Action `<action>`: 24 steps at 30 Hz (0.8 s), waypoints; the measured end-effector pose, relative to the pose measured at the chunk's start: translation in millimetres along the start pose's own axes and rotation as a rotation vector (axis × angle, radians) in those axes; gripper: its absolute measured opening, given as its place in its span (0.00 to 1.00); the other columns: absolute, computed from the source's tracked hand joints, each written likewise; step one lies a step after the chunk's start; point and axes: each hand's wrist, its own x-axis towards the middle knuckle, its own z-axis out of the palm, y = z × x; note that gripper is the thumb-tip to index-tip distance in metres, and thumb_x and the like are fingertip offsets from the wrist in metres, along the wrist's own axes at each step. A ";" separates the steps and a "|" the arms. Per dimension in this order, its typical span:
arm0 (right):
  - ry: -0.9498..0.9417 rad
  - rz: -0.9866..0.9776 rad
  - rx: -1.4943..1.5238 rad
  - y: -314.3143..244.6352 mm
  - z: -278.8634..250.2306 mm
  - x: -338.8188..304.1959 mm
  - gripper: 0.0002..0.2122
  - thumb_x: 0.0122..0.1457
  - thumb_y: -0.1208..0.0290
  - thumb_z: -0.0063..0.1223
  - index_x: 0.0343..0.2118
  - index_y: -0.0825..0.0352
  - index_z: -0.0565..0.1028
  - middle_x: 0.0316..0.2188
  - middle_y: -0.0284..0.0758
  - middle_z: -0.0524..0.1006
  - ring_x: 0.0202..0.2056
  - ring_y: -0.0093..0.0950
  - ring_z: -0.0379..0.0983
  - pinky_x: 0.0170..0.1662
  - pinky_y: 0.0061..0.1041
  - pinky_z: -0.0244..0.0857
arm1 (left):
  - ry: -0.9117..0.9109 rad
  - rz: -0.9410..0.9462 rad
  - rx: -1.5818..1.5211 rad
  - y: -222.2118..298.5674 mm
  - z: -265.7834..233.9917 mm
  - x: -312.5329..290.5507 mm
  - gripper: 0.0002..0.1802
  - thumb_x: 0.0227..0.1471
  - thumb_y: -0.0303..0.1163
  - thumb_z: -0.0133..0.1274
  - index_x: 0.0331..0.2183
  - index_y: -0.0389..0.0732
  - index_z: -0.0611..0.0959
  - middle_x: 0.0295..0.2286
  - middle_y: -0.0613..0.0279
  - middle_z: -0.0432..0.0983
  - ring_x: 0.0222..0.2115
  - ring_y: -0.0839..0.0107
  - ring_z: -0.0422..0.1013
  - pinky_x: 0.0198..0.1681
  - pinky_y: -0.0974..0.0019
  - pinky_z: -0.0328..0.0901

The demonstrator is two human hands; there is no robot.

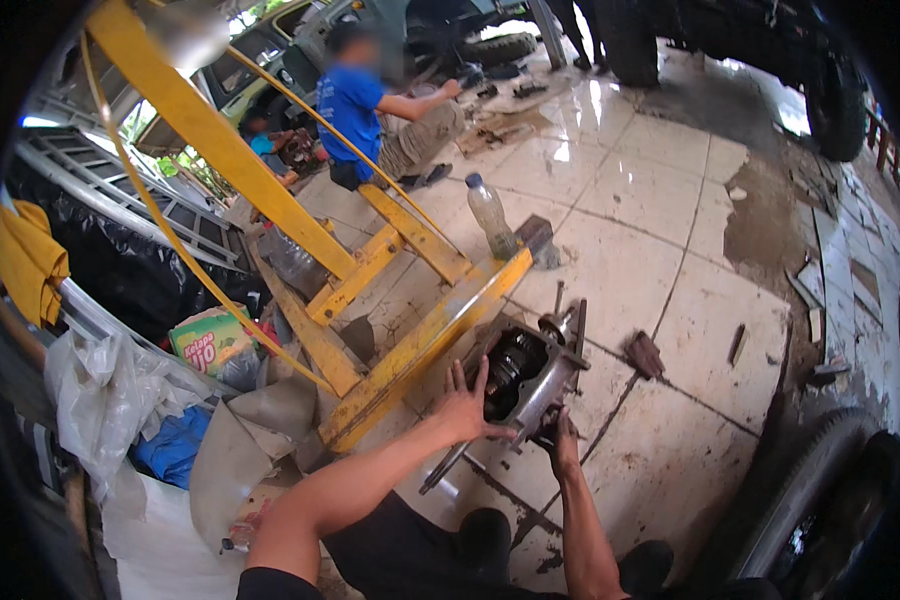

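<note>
A grey metal gearbox (550,388) lies on the tiled floor in front of me, its top opening showing dark, oily gears (515,362) inside. A shaft end with a round bearing (558,322) sticks out at its far side. My left hand (460,408) rests against the gearbox's left edge, fingers spread and thumb stretched along the near side. At the near right end, my right hand (564,445) has its fingers curled in by a dark part that they mostly hide. A long metal rod (443,468) slants out below my left hand.
A yellow steel frame (425,352) stands left of the gearbox, with a plastic bottle (490,215) beyond it. On the floor to the right lies a brown block (643,354). A tyre (815,490) is at lower right. Two people sit working farther back; plastic sheets (110,390) lie left.
</note>
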 end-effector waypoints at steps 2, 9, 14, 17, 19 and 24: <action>0.107 -0.086 0.107 19.1 3.3 1.9 0.37 0.61 0.33 0.36 0.53 0.68 0.68 0.40 0.37 0.74 0.40 0.32 0.74 0.48 0.36 0.70 | 0.025 0.032 -0.006 6.0 4.5 10.5 0.86 0.24 0.84 0.53 0.64 0.38 0.26 0.58 0.10 0.29 0.62 0.21 0.32 0.65 0.39 0.40; 0.052 0.120 -0.161 23.4 -6.2 25.1 0.43 0.57 0.26 0.25 0.46 0.68 0.72 0.36 0.36 0.75 0.34 0.30 0.73 0.43 0.30 0.68 | 0.037 -0.049 0.030 0.4 -1.3 -9.1 0.84 0.27 0.76 0.61 0.64 0.38 0.28 0.58 0.11 0.32 0.63 0.26 0.37 0.65 0.45 0.47; 0.209 -0.019 0.087 17.2 16.5 1.8 0.45 0.58 0.27 0.22 0.47 0.72 0.72 0.41 0.39 0.75 0.41 0.30 0.71 0.48 0.30 0.63 | 0.001 -0.031 0.044 21.8 -12.7 0.0 0.83 0.28 0.75 0.61 0.64 0.38 0.29 0.58 0.11 0.33 0.62 0.26 0.39 0.63 0.45 0.50; 0.081 0.130 -0.090 8.3 -5.2 12.6 0.47 0.59 0.28 0.21 0.50 0.77 0.73 0.45 0.45 0.77 0.46 0.33 0.71 0.55 0.31 0.60 | 0.027 -0.033 0.065 17.1 -8.3 0.6 0.83 0.27 0.78 0.59 0.65 0.38 0.30 0.58 0.10 0.35 0.62 0.25 0.40 0.63 0.43 0.50; 0.028 0.116 -0.023 2.0 -9.2 17.1 0.48 0.59 0.27 0.20 0.47 0.78 0.75 0.43 0.45 0.78 0.45 0.33 0.72 0.55 0.31 0.60 | 0.035 -0.037 0.070 12.4 -3.6 -0.8 0.84 0.27 0.79 0.58 0.65 0.37 0.32 0.57 0.10 0.36 0.61 0.23 0.40 0.63 0.42 0.49; 0.344 -0.087 -0.196 13.2 22.2 -16.1 0.41 0.62 0.33 0.31 0.49 0.77 0.73 0.40 0.43 0.78 0.42 0.30 0.72 0.51 0.28 0.62 | 0.039 -0.039 0.085 15.5 -4.1 1.9 0.83 0.28 0.81 0.55 0.65 0.35 0.33 0.56 0.08 0.37 0.61 0.22 0.40 0.63 0.40 0.48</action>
